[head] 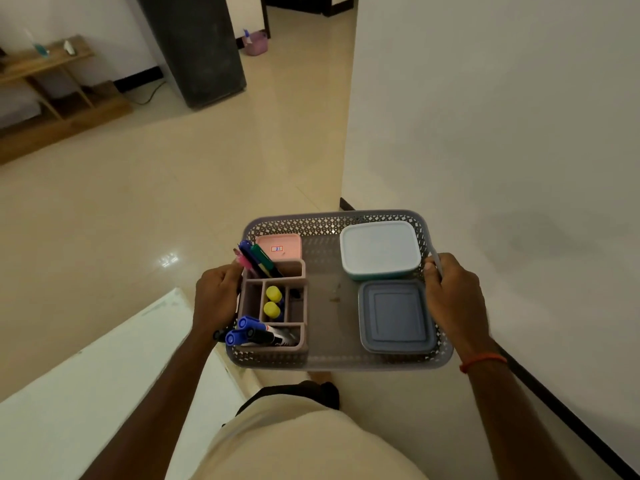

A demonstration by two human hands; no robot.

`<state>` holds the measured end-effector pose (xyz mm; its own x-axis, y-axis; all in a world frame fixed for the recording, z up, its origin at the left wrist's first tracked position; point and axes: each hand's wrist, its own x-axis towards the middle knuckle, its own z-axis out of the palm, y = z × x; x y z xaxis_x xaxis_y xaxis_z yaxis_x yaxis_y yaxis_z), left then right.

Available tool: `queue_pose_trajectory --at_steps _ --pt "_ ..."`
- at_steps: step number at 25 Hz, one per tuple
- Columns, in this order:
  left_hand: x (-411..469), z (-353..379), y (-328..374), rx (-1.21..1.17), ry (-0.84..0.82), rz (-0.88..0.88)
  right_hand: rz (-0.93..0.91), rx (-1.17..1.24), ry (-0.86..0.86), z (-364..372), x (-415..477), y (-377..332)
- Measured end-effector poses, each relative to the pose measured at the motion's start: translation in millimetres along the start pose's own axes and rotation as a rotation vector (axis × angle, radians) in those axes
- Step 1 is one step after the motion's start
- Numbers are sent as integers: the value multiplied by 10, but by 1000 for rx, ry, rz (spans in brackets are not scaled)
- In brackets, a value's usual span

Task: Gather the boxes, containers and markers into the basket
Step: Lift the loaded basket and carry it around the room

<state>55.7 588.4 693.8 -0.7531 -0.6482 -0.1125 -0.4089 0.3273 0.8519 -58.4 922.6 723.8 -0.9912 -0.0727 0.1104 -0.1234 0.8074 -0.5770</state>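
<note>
I hold a grey perforated basket (332, 221) in the air in front of me. My left hand (216, 297) grips its left rim and my right hand (452, 297) grips its right rim. Inside on the left stands a mauve divided organiser (249, 299) with blue and black markers (254, 332) at the near end, two yellow-capped items (273, 301) in the middle and more pens (258, 259) at the far end. A small pink box (278, 245) sits behind it. On the right lie a white-lidded teal container (379, 249) and a grey container (396, 317).
A white wall (502, 116) with a dark skirting runs close on the right. A white surface (86, 375) lies at lower left. Cream tiled floor (173, 174) stretches ahead toward a dark cabinet (194, 46), a wooden shelf unit (45, 88) and a purple bin (256, 43).
</note>
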Motion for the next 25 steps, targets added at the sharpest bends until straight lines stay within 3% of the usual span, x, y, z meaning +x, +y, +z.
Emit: queue_pose_trajectory --at_steps 12,25 --pt "1126 262 273 -87 119 -96 -141 -68 -174 523 1816 -423" --pt "2394 576 628 -118 415 -276 -406 22 -385 1349 3923 -1094"
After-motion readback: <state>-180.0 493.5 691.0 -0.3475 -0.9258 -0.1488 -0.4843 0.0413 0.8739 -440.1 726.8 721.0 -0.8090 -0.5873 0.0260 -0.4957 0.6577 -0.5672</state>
